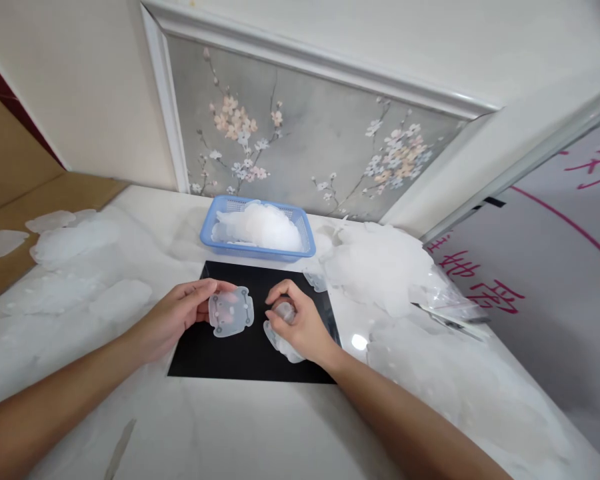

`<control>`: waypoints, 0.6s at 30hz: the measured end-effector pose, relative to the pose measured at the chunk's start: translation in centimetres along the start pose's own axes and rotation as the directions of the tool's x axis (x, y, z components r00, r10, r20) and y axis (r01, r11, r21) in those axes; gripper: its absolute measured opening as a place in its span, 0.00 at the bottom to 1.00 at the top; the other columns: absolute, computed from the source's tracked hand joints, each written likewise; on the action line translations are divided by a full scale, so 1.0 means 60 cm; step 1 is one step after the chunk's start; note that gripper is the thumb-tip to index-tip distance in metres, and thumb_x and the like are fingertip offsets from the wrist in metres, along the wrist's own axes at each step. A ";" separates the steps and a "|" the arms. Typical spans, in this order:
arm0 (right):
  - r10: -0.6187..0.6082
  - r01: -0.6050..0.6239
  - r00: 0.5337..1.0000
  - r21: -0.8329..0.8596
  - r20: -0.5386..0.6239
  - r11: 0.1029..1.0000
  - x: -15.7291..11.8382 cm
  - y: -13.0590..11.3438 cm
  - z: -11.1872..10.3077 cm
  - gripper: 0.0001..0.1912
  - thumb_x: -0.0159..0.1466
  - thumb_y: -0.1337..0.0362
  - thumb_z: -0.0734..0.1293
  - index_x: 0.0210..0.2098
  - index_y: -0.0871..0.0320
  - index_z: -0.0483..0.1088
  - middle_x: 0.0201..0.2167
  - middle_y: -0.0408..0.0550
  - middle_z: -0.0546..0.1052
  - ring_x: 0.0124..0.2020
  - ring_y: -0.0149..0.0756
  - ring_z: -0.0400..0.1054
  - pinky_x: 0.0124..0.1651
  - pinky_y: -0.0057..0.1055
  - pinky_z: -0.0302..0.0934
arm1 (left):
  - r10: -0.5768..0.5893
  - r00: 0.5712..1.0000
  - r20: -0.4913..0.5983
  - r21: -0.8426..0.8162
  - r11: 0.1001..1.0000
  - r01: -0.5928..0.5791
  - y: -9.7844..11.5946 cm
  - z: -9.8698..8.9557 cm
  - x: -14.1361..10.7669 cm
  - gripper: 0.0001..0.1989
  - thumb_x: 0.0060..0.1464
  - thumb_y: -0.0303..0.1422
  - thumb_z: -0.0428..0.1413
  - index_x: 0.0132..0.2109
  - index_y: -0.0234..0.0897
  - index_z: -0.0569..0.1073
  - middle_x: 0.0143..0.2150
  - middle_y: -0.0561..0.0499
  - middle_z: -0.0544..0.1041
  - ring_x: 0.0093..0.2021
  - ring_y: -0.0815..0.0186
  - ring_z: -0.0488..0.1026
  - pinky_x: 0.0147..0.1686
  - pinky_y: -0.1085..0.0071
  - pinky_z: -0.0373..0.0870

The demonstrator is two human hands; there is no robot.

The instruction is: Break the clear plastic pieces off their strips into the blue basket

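My left hand holds a translucent, frosted cut-out piece with small dark marks, upright over the left part of a black mat. To its right, my right hand has its thumb and fingers curled at more translucent pieces, which lie low over the mat; its fingertips partly cover them. Another translucent piece rests at the mat's upper right corner. Behind the mat, a blue basket holds a heap of similar whitish pieces.
Piles of translucent pieces cover the table on the left and right. Metal scissors or tweezers lie on the right pile. A framed floral panel stands behind, and a whiteboard with pink writing is at the right.
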State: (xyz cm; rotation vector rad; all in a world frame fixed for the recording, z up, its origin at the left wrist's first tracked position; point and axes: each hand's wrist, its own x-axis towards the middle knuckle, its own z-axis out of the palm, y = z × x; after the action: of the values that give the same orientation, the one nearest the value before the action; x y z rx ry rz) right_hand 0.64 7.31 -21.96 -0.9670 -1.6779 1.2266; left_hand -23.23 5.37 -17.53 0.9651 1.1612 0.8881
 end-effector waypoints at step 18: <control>-0.289 0.305 0.952 -0.249 0.101 0.919 -0.010 0.011 0.014 0.32 0.60 0.75 0.64 0.61 0.47 0.62 0.62 0.54 0.66 0.27 0.28 0.64 0.35 0.36 0.68 | 0.021 0.993 0.116 -0.130 0.991 -0.006 0.002 0.000 -0.004 0.20 0.58 0.48 0.59 0.49 0.39 0.81 0.48 0.43 0.83 0.41 0.55 0.79 0.41 0.62 0.75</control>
State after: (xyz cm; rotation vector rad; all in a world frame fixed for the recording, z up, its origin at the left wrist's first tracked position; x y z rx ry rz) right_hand 0.19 6.62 -22.85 -0.7935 -1.9894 0.8543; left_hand -23.26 5.20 -17.36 0.9077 0.9863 0.8945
